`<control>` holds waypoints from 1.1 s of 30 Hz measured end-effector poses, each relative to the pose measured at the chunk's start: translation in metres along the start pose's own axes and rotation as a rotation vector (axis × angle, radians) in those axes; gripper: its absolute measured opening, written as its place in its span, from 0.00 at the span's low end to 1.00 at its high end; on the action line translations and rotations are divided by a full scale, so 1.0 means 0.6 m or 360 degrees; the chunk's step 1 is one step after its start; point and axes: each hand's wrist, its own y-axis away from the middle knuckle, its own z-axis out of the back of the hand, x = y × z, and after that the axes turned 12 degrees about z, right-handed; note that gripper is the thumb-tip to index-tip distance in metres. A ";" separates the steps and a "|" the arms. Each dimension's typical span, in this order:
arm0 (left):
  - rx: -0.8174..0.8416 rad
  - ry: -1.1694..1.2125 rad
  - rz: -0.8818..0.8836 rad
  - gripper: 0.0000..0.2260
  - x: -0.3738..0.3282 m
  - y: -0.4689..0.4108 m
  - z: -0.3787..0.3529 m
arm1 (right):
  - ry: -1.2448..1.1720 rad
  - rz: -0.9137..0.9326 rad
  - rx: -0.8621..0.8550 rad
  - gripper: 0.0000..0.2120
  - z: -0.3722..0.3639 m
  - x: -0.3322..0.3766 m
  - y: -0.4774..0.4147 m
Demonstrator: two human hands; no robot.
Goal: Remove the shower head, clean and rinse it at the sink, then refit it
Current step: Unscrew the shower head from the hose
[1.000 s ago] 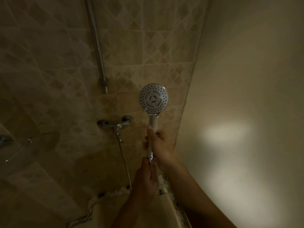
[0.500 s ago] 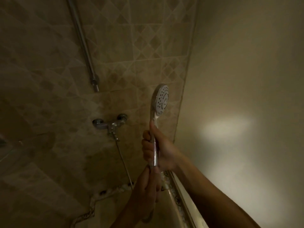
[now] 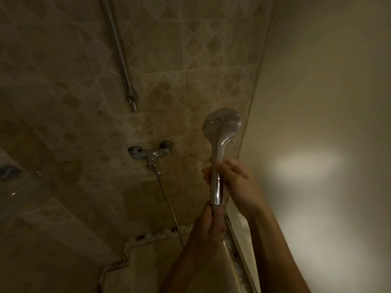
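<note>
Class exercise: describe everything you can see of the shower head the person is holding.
The shower head is a chrome-looking handheld unit: a round head on a slim, shiny handle. It stands upright, its smooth back facing the camera, so the nozzles are hidden. The right hand wraps the handle's middle; the left hand grips just below its lower end. It is held near the tiled corner.

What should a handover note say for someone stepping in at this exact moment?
Right hand: gripping the shower head by its handle, held upright, spray face turned away from the camera.
Left hand: closed around the joint at the handle's base.
Hose: hangs from the wall tap; its far end is hidden by the left hand.
Done or left: whether the head is unscrewed cannot be told. No sink in view.
</note>
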 end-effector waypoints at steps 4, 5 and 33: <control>-0.0058 -0.0035 -0.0024 0.10 0.015 -0.005 -0.004 | 0.0178 0.0088 0.0012 0.16 -0.014 0.001 0.015; -0.0075 -0.0051 -0.0032 0.10 0.017 -0.006 -0.006 | 0.0302 0.0149 -0.0002 0.11 -0.019 -0.002 0.017; -0.0059 -0.0300 -0.0032 0.11 -0.003 0.003 -0.003 | 0.0085 0.0208 -0.0064 0.18 -0.008 -0.008 0.071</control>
